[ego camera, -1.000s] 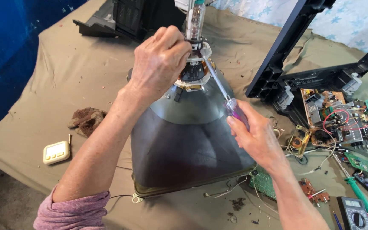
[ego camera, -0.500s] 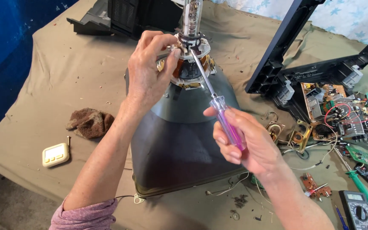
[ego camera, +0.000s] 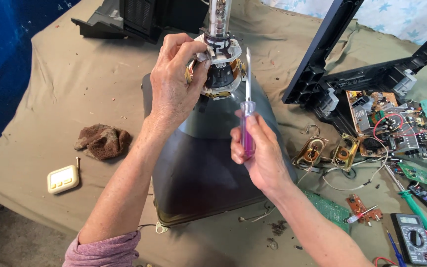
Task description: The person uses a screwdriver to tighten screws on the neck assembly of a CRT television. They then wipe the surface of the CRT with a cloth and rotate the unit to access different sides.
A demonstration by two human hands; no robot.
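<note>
The left hand gripped the coil yoke on the picture tube. The right hand clasped a purple screwdriver, tip raised. The yoke sat on the neck, seemingly not yet removed.

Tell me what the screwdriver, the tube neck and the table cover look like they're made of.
Screwdriver in the right hand: clear purple handle, likely plastic; thin bright shaft, likely steel.
Tube neck: see-through and shiny with parts visible inside, so probably glass. The left hand grips the yoke below it, which seems white plastic over coppery windings.
Table cover: matte khaki with creases, so cloth.
</note>
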